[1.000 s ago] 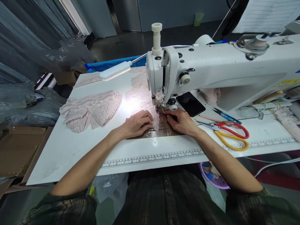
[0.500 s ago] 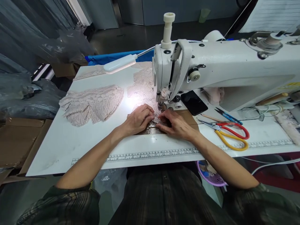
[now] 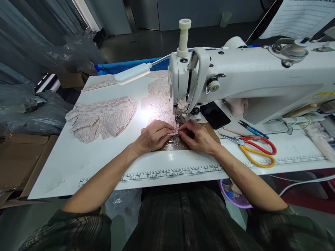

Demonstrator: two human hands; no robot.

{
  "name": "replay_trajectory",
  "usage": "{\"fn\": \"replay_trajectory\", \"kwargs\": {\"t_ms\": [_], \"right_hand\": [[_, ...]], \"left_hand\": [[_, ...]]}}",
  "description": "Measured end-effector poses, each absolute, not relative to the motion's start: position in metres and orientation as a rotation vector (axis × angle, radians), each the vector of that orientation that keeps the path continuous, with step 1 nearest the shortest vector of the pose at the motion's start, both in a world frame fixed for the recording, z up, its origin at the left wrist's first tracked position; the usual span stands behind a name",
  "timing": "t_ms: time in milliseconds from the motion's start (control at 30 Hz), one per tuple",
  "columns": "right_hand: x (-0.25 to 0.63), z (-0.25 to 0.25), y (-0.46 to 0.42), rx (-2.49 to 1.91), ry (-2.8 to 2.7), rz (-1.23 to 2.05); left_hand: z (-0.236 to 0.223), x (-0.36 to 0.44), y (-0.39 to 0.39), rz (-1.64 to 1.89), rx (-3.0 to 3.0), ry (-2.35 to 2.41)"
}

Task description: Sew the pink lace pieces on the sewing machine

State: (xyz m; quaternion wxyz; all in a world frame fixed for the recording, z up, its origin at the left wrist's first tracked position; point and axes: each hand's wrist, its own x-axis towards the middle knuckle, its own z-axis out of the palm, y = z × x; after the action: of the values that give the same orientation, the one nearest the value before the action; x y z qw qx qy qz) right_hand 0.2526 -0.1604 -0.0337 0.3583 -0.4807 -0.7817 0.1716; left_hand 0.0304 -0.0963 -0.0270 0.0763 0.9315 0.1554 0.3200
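Note:
Pale pink lace fabric runs from behind the sewing machine to the front of its presser foot. My left hand pinches the lace's near part just left of the foot. On the other side, my right hand has thumb and fingertips closed on the lace's right edge. Both hands rest low over the brown taped machine bed. A lamp lights the lace from the left.
Another folded lace piece lies to the left. Right of the needle area are a black phone, red-and-yellow scissors and blue-handled snips. A printed ruler strip follows the table's front edge. Cardboard boxes stand at left.
My right hand's fingers have drawn together into a pinch on the lace. The lace between my hands has been raised and shifted slightly. The camera view has moved a little.

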Motion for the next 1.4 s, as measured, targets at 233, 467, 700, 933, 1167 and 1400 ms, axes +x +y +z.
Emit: {"fn": "replay_trajectory", "kwargs": {"t_ms": [233, 467, 700, 933, 1167, 1400], "right_hand": [[0.264, -0.039, -0.157, -1.39, -2.119, 0.24], [0.259, -0.044, -0.159, -1.403, -2.25, 0.151], [0.26, -0.046, -0.159, -1.415, -2.219, 0.179], [0.26, -0.045, -0.159, -1.424, -2.228, 0.173], [0.261, -0.045, -0.159, -1.428, -2.234, 0.188], [0.272, -0.041, -0.157, -1.241, -2.376, 0.219]], "left_hand": [[-0.03, 0.032, -0.098, 0.954, 2.726, 0.415], [-0.034, 0.035, -0.098, 0.913, 2.828, 0.312], [-0.03, 0.033, -0.101, 0.87, 2.849, 0.342], [-0.034, 0.033, -0.095, 0.84, 2.914, 0.305], [-0.032, 0.036, -0.096, 0.883, 2.944, 0.227], [-0.018, 0.03, -0.103, 0.699, 3.083, 0.117]]}}
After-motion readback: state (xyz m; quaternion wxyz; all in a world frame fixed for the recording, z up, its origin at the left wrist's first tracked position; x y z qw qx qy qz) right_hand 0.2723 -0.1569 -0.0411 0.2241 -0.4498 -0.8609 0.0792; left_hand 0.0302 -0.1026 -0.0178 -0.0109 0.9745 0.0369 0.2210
